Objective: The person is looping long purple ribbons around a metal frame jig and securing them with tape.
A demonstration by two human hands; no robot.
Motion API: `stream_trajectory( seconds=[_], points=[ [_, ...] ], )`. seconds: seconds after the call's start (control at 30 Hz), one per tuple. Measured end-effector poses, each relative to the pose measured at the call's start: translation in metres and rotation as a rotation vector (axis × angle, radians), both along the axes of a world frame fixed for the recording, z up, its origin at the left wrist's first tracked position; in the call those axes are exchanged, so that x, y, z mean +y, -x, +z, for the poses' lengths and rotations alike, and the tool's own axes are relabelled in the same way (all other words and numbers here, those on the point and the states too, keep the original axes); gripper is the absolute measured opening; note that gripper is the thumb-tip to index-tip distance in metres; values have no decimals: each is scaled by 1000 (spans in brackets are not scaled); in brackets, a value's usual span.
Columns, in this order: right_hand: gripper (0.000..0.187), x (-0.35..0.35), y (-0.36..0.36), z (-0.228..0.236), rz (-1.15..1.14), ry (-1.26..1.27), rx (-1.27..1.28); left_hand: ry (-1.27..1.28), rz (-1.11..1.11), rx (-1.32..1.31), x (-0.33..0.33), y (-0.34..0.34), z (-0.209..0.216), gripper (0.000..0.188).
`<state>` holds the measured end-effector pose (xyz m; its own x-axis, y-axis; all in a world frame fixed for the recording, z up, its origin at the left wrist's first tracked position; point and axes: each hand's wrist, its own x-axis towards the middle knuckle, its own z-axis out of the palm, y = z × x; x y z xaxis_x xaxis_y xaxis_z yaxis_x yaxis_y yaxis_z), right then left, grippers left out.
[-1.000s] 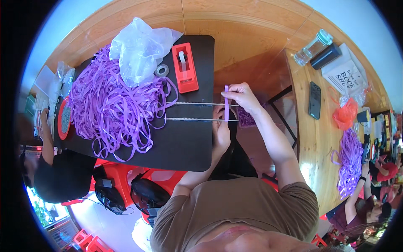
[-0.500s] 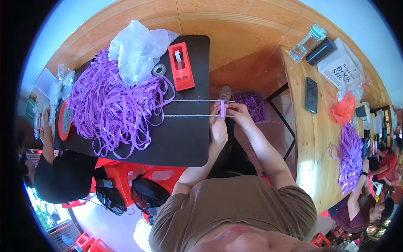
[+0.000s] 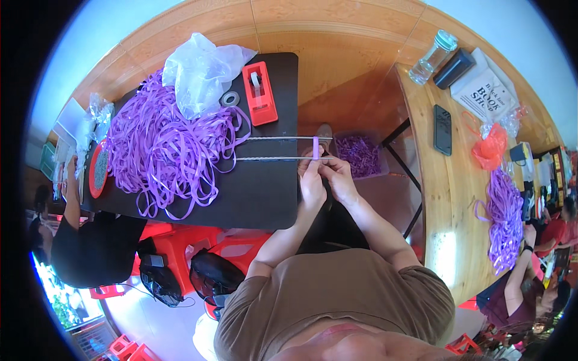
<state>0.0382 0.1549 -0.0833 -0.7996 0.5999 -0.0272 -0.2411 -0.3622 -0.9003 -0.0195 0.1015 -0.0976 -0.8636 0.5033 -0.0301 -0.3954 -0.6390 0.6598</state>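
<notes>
Two thin metal rods point(image 3: 274, 158) stick out past the black table's right edge, side by side. A short purple ribbon band point(image 3: 315, 147) spans both rods near their free ends. My left hand point(image 3: 313, 186) is closed in a pinch on the ribbon where it meets the nearer rod. Just to its right, my right hand point(image 3: 340, 182) has its fingers pressed together by that rod's tip; what they grip is too small to make out. On the table lies a big tangled heap of purple ribbon point(image 3: 162, 138), reaching to the rods.
A red tape dispenser point(image 3: 269, 111), a tape roll point(image 3: 229, 98), a plastic bag point(image 3: 201, 78) and a red tray point(image 3: 93, 183) rest on the black table point(image 3: 259, 210). Below stands a bin of purple pieces point(image 3: 361, 157). The wooden table point(image 3: 445, 198) at right bears a phone point(image 3: 442, 129). Others sit nearby.
My right hand has come down off the band to the nearer rod's tip, beside my left hand. The band stays across the rods. The whole view has shifted slightly.
</notes>
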Motion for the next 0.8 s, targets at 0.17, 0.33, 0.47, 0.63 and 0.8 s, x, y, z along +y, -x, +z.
stream_trajectory(
  seconds=[0.17, 0.33, 0.47, 0.63, 0.8],
  points=[
    [10, -7, -2, 10, 13, 90, -3, 134, 11, 37, -8, -11, 17, 18],
    [8, -9, -2, 11, 59, 238, 67, 162, -26, 24, -19, -26, 57, 11],
    [8, -15, 0, 28, 50, 298, 38, 164, 20, -7, -21, -24, 58, 14],
    [9, -18, -1, 41, -3, 304, -10, 104, 2, -99, -24, -26, 74, 13],
    [11, -16, -19, 56, 38, 181, -114, 91, -172, -275, -36, -16, 72, 36]
  ],
)
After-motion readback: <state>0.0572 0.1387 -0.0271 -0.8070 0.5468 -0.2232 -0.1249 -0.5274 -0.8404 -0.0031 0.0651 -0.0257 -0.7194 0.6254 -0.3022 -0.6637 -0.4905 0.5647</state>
